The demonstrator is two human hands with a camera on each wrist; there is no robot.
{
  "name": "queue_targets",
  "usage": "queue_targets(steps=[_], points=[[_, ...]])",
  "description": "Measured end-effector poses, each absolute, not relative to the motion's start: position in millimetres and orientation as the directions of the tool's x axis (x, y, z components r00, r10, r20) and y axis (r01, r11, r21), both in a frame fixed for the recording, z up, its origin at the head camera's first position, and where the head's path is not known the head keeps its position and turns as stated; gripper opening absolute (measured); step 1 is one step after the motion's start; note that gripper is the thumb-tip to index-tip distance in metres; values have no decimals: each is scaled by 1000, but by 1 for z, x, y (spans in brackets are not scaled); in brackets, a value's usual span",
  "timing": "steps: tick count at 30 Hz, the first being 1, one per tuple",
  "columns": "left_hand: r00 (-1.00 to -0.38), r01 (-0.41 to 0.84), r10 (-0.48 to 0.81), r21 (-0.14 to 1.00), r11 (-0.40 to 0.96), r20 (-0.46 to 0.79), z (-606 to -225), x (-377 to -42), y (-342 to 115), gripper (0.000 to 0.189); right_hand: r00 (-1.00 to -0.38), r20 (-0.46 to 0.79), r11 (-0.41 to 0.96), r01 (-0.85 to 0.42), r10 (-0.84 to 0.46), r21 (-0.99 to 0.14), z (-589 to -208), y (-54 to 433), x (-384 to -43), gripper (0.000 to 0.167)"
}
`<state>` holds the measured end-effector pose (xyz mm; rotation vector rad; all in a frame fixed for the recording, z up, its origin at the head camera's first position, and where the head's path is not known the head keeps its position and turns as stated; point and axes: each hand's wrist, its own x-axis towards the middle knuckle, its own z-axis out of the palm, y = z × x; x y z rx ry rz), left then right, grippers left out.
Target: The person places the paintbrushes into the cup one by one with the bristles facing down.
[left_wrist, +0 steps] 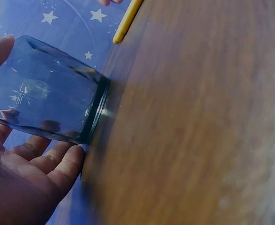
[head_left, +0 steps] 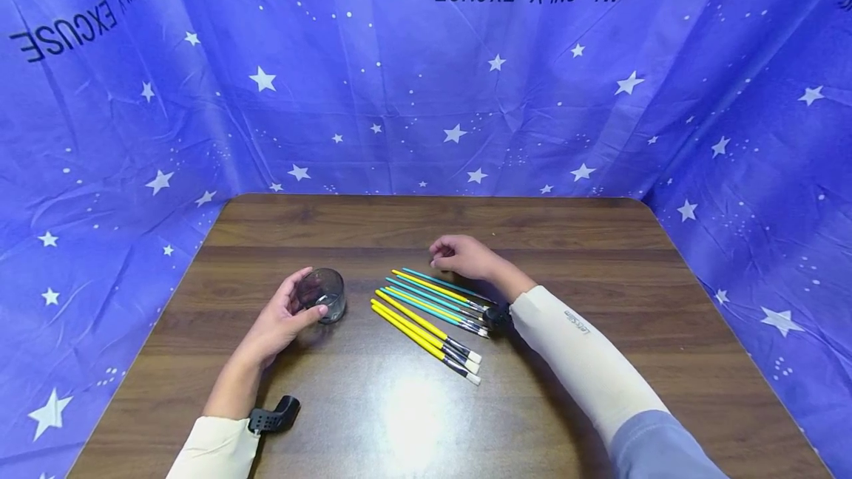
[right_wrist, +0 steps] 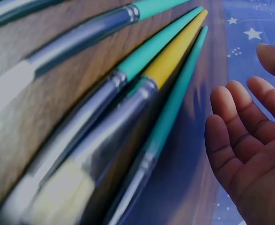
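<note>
My left hand (head_left: 282, 320) holds a clear drinking glass (head_left: 324, 294), with the thumb on one side and the fingers round the other. In the left wrist view the glass (left_wrist: 48, 93) stands with its thick base on the table, or very close to it. Several paintbrushes (head_left: 426, 305) with yellow and teal handles lie fanned side by side, their bristles toward the right. Just past the handle ends my right hand (head_left: 466, 256) hovers with loosely bent fingers and holds nothing. The right wrist view shows its relaxed fingers (right_wrist: 238, 126) apart from the brushes (right_wrist: 142, 93).
The brown wooden table (head_left: 572, 242) has rounded far corners. Behind it and along both sides hangs a blue cloth (head_left: 399, 94) with white stars and upside-down lettering. A bright light reflection shows on the table near the front.
</note>
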<state>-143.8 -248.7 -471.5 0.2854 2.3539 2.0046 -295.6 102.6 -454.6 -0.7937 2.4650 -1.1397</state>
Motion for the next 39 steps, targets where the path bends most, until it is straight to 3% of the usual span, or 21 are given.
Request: queue_targets(steps=[13,22,39], points=[[-985,79,166,988,133,57,-478,-145,-249,72,-748,-96,556,-394,-657,-732,-460,85,-299,21],[-981,94,184,986,139,68,-475,-146,-250,71,-746,-148,594,-377,-650,-711,-460,78,-300,21],[-984,80,167,986,147,54,-474,-145,-250,69,-722,-148,648,-487,-676,-586,-458,66,-299,14]])
